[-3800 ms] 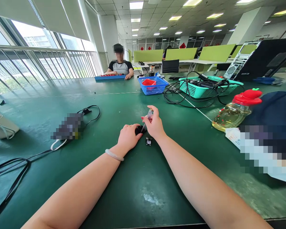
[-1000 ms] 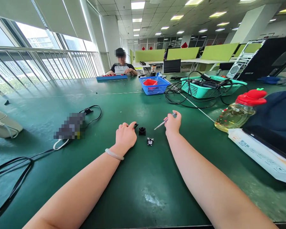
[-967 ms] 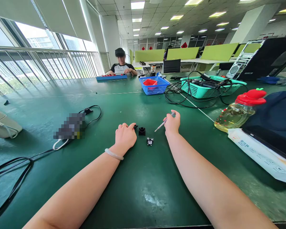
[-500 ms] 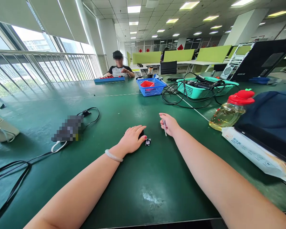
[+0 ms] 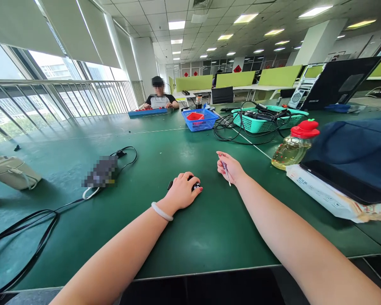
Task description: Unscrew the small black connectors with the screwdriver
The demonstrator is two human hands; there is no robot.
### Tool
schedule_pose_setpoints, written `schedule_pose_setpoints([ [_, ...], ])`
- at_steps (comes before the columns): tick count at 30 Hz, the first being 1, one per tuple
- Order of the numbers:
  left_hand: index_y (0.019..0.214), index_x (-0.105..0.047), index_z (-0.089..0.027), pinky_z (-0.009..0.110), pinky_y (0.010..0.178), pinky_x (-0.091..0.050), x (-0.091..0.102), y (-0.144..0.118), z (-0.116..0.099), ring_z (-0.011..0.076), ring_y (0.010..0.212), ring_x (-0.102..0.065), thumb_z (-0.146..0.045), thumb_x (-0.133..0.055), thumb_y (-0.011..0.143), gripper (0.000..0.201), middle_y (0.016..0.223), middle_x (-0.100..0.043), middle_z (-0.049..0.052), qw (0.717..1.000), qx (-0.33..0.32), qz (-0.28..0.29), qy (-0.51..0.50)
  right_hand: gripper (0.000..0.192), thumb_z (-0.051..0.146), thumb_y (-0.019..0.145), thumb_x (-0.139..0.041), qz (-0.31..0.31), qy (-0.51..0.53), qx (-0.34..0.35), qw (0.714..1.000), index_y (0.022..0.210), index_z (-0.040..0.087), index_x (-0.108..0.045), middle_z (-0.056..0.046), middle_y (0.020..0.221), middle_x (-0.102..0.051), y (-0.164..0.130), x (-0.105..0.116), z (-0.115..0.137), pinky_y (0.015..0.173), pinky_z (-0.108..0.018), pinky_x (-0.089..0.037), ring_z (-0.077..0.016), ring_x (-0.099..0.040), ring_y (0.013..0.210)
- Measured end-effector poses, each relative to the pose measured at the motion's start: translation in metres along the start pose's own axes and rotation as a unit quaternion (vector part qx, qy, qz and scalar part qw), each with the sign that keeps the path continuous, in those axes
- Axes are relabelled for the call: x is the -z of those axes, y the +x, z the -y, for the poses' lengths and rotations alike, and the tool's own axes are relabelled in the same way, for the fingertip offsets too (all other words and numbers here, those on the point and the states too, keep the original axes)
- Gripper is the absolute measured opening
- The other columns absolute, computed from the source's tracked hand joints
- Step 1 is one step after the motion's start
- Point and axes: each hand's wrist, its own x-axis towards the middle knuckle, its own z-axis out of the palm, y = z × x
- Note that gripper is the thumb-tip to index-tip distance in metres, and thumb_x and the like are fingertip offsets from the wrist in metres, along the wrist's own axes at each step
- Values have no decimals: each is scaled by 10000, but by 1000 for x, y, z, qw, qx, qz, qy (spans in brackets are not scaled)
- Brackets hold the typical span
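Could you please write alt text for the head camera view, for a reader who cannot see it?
On a green table, the left hand covers small black parts, while the right hand holds a thin screwdriver just beside them. A bottle with a red cap stands to the right, and another person sits at the far end.

I sit at a long dark green table (image 5: 82,140) in an open office. Tall windows with metal railings (image 5: 51,101) line my left. Rectangular ceiling lights (image 5: 177,25) glow overhead, lime green desk partitions (image 5: 235,79) stand beyond.
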Motion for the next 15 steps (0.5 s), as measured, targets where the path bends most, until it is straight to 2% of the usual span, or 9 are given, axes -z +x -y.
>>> schedule_pose_setpoints([
  [3, 1112, -633, -264, 494, 1019, -430, 5, -18, 4, 277, 1174, -494, -409, -487, 932, 273, 1268, -531, 79, 1000, 13, -6, -7, 391, 343, 638, -792, -3, -2, 2, 1000, 962, 253, -592, 72, 518, -471, -3, -2, 0, 421, -208, -227, -80, -340, 441],
  [7, 1100, -633, -261, 494, 1062, -402, 19, -64, 27, 278, 1215, -480, -408, -494, 923, 269, 1289, -528, 81, 999, 29, -12, -9, 410, 335, 617, -805, -1, -4, 3, 1000, 958, 250, -594, 70, 519, -464, -4, -5, 0, 431, -211, -227, -90, -366, 472],
  [10, 1077, -647, -254, 492, 1069, -393, 34, -102, 60, 277, 1197, -502, -418, -496, 907, 281, 1280, -542, 87, 995, 87, -33, 17, 436, 347, 607, -807, 3, -7, 3, 1000, 973, 246, -592, 71, 518, -469, -3, -5, -1, 437, -216, -229, -91, -370, 480],
  [15, 1067, -686, -209, 520, 1065, -385, 63, -152, 131, 314, 1180, -544, -481, -450, 870, 410, 1257, -573, 141, 971, 210, -66, 98, 465, 356, 596, -818, 16, -20, -1, 1000, 992, 247, -599, 73, 526, -480, -1, -5, -3, 448, -223, -232, -95, -392, 489],
])
